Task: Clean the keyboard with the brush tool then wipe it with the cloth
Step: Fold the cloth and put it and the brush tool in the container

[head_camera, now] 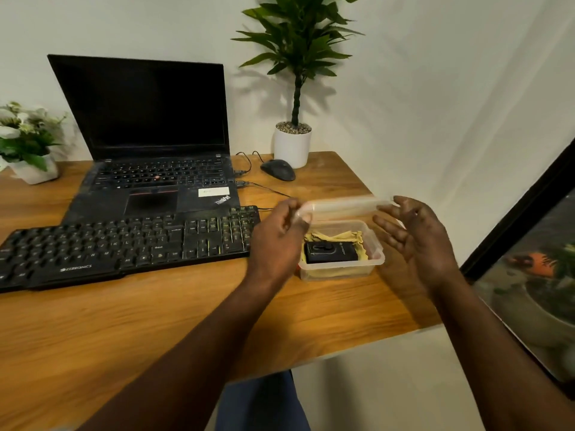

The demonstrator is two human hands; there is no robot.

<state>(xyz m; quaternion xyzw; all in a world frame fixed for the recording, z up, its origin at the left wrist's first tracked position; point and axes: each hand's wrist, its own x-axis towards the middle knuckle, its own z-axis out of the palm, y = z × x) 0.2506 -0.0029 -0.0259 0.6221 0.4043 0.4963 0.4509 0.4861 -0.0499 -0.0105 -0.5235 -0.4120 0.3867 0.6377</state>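
A black keyboard (pixel 124 244) lies across the left of the wooden desk (pixel 155 331). To its right stands a clear plastic box (pixel 375 259) holding a yellow cloth (pixel 342 236) and a black brush tool case (pixel 329 251) on top of it. Above the box hangs its clear lid (pixel 342 206). My left hand (pixel 277 241) pinches the lid's left end. My right hand (pixel 417 237) is at the lid's right end, fingers spread, fingertips touching the rim.
An open black laptop (pixel 149 150) sits behind the keyboard. A black mouse (pixel 278 170) and a potted plant (pixel 292 144) stand at the back right, a flower pot (pixel 28 150) at the back left. The desk's right edge is just beyond the box.
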